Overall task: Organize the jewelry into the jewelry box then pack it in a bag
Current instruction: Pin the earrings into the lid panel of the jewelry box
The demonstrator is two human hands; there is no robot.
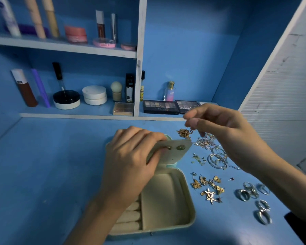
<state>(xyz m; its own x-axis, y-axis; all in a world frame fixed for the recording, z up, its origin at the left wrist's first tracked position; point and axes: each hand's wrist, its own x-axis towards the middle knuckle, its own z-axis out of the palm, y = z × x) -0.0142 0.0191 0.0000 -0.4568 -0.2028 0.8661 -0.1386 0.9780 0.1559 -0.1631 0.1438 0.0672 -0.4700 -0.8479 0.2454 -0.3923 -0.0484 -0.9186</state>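
A pale green jewelry box (188,195) lies open on the blue table, with cream ring rolls (130,216) on its left side. My left hand (129,165) grips the box's cream earring flap (175,157), which carries two green stud earrings (180,147). My right hand (224,131) hovers above a gold chain (184,133) and silver chains (204,142), with thumb and forefinger close together. I see nothing between them. Right of the box lie silver hoops (217,160), gold earrings (208,188) and silver rings (251,193).
Small green studs (198,159) lie scattered near the flap. Behind the table, blue shelves hold eyeshadow palettes (160,106), a perfume bottle (170,91), compacts and tubes. A white wall rises on the right, and a dark object (300,227) sits at the table's right front.
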